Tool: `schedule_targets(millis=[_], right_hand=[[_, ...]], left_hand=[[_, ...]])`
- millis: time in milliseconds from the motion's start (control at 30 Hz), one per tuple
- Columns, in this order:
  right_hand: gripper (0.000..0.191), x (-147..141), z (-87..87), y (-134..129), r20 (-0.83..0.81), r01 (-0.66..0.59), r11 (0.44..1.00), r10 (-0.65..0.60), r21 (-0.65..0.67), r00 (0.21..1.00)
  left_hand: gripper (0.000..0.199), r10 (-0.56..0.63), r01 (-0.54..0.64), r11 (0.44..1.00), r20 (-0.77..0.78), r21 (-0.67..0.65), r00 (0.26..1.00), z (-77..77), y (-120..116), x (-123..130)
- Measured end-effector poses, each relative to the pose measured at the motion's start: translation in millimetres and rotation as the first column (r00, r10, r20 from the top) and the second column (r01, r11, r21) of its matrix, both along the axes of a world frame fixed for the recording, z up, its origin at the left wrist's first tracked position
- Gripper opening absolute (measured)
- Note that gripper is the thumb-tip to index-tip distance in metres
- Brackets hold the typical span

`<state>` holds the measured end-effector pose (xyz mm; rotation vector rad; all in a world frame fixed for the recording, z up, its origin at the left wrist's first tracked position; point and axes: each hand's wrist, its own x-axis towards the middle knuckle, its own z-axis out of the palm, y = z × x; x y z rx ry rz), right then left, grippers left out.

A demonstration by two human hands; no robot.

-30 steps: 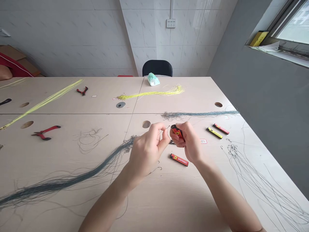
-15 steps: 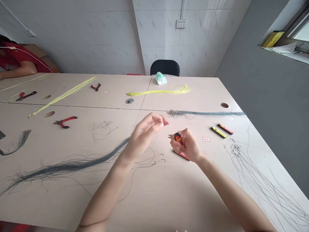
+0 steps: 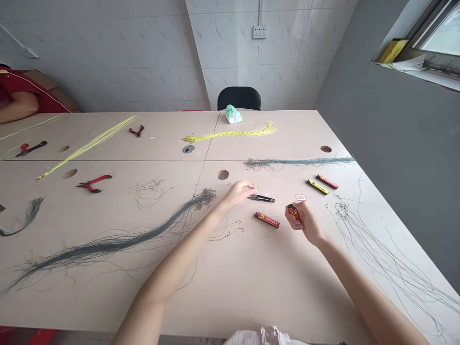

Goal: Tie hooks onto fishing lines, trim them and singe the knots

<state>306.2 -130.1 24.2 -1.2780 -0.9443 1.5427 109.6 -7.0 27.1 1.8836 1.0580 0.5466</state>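
Note:
My right hand [image 3: 304, 221] is closed around a red and black lighter [image 3: 293, 212], right of the table's middle. Nearer the centre, my left hand [image 3: 240, 192] has its fingertips pinched together; what they hold, if anything, is too small to make out. Small dark thread snips [image 3: 261, 198] lie just right of those fingertips. Between my hands a red lighter [image 3: 267, 220] rests on the table. A long dark grey bundle of thin lines [image 3: 118, 243] runs from the left to beside my left forearm, and a few loose hooked lines [image 3: 228, 235] lie near that forearm.
Yellow [image 3: 319, 186] and red [image 3: 327, 181] lighters lie at right, near tangled lines [image 3: 341, 211]. Blue-grey [image 3: 302, 162] and yellow [image 3: 233, 134] bundles lie farther back. Red-handled pliers [image 3: 94, 184] are at left. A person in red [image 3: 32, 96] sits at the far left.
My hands have moved apart, the right one rightwards with its lighter. The snips, the lighter on the table and the grey bundle's tangled end are now uncovered. The view has shifted slightly.

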Motion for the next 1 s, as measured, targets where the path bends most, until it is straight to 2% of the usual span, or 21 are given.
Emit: schedule_targets(millis=[133, 200, 267, 333, 400, 433, 500, 567, 633, 733, 900, 1000], right_hand=[[0.032, 15, -0.9, -12, 0.011, 0.062, 0.998, -0.062, -0.013, 0.998], [0.031, 20, 2.2, -16, 0.011, 0.087, 0.996, -0.087, -0.014, 0.996], [0.032, 23, 5.5, -17, 0.002, 0.102, 0.995, -0.102, -0.004, 0.995], [0.032, 24, 8.5, -15, -0.016, 0.107, 0.994, -0.107, 0.016, 0.994], [0.032, 21, 11.9, -10, -0.039, 0.100, 0.994, -0.098, 0.042, 0.994], [0.032, 18, 13.8, -7, -0.050, 0.092, 0.994, -0.089, 0.056, 0.995], [0.033, 9, 18.3, -2, -0.072, 0.065, 0.994, -0.059, 0.084, 0.996], [0.035, -2, 22.3, 2, -0.086, 0.027, 0.993, -0.018, 0.112, 0.996], [0.037, -11, 24.6, 3, -0.090, -0.004, 0.990, 0.017, 0.140, 0.996], [0.038, -20, 24.6, 3, -0.091, -0.015, 0.985, 0.032, 0.174, 0.995], [0.039, -25, 23.4, 4, -0.119, -0.001, 0.984, 0.023, 0.176, 0.993], [0.039, -27, 22.8, 4, -0.147, 0.021, 0.985, 0.004, 0.169, 0.989]], left_hand=[[0.008, -0.065, 0.067, 0.997, -0.068, 0.039, 0.996, -15.6, 17, 53], [0.006, -0.077, 0.083, 0.995, -0.097, 0.062, 0.992, -18.2, 21, 68], [0.020, -0.098, 0.105, 0.992, -0.102, 0.072, 0.990, -17.0, 25, 74], [0.035, -0.120, 0.126, 0.989, -0.076, 0.073, 0.990, -11.6, 25, 74], [0.035, -0.135, 0.137, 0.988, -0.034, 0.073, 0.990, -2.0, 19, 71], [0.037, -0.148, 0.148, 0.987, 0.005, 0.061, 0.989, 4.0, 13, 70], [0.056, -0.199, 0.202, 0.979, 0.127, -0.008, 0.972, 17.1, -4, 67], [0.064, -0.211, 0.307, 0.931, 0.397, -0.197, 0.893, 29.6, -23, 66], [0.062, -0.201, 0.412, 0.855, 0.531, -0.316, 0.823, 39.5, -39, 64], [0.066, -0.194, 0.471, 0.794, 0.575, -0.383, 0.795, 48.6, -52, 60], [0.072, -0.200, 0.463, 0.797, 0.555, -0.388, 0.808, 54.7, -54, 55], [0.073, -0.216, 0.490, 0.785, 0.574, -0.379, 0.790, 56.2, -54, 56]])
